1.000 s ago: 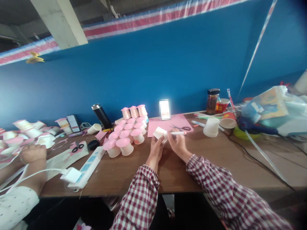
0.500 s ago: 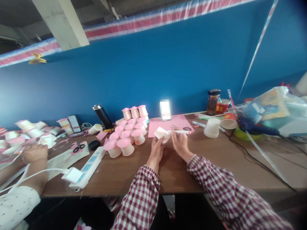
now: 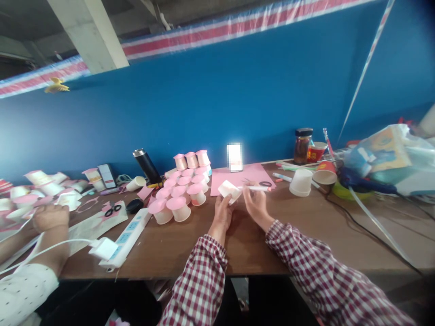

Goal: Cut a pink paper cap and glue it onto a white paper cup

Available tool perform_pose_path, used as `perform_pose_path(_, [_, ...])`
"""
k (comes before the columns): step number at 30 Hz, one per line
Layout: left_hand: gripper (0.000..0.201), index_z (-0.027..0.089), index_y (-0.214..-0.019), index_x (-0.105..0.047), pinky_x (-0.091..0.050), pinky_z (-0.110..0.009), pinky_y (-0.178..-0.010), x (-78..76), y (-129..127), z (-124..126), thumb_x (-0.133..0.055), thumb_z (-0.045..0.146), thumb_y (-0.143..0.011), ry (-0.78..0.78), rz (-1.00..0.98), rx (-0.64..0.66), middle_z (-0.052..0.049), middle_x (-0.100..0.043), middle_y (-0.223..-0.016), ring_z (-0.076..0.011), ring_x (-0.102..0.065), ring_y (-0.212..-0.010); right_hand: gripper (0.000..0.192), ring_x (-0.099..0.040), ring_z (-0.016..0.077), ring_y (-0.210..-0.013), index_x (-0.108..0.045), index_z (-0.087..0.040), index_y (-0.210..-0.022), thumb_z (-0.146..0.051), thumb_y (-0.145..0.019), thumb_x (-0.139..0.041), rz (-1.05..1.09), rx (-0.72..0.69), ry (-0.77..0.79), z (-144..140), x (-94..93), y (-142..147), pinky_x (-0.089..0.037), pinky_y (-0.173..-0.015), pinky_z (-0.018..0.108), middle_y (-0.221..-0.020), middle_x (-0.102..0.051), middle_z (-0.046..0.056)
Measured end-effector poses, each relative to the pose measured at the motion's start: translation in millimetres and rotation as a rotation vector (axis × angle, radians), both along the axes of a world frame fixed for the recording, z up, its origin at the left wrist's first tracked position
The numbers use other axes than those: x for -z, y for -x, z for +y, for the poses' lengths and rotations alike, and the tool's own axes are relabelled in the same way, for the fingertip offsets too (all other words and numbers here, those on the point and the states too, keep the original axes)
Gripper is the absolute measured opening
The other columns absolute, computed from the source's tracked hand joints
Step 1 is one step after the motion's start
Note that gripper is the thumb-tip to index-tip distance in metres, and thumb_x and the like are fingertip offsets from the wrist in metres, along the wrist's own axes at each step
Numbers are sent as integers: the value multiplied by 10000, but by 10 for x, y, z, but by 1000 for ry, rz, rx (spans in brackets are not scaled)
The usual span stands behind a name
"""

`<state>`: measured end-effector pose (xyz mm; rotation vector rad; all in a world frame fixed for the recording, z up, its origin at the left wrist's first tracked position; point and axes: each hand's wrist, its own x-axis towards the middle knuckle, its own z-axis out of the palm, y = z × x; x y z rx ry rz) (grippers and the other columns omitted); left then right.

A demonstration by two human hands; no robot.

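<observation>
My left hand (image 3: 222,213) is closed around a white paper cup (image 3: 229,191), which lies tilted on its side in the grip above the table. In my right hand (image 3: 256,204) is a white marker pen (image 3: 255,188) with a pinkish-red end, held nearly level. The pen's left end points at the cup's side; whether it touches cannot be made out. Behind both hands lies a pink sheet of paper (image 3: 220,176), with black-handled scissors (image 3: 265,184) on it, partly hidden by the pen and my right hand.
Several paper cups with pink tops (image 3: 178,208) are grouped left of my hands. A power strip (image 3: 127,237), a black bottle (image 3: 147,165) and a co-worker's hand (image 3: 50,218) are farther left. On the right are a white cup (image 3: 301,183), a jar (image 3: 302,147) and a hair dryer (image 3: 370,181).
Both hands keep nearly the same pose on the cup and marker pen. The whole view has shifted very slightly; nothing was taken up or let go.
</observation>
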<state>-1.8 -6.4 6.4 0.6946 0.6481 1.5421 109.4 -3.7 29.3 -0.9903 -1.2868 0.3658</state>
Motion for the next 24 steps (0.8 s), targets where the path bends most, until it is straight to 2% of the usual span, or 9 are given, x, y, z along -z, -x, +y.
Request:
perform_pose_path(13, [334,153,-970,-612,-435,-348,-860,-65,-21,-41,-730,236,-669,-35,22,14,-81,-682,-961,-211,-638,-912,161,-544,163,-600,-543,-200,-745,-308,-842,-474,-114,-67,-24,-39,20,22,-449,-575,280,-665,-580,14])
perform_pose_path(24, [345,160,-994,-597,-442,-352,-875,-27,-20,-25,-727,223,-680,-66,16,19,-79,-670,-998,-206,-631,-933,147,-557,163,-625,-555,-189,-792,-287,-856,-467,-121,-41,-32,-26,28,2,-454,-587,279,-716,-591,20])
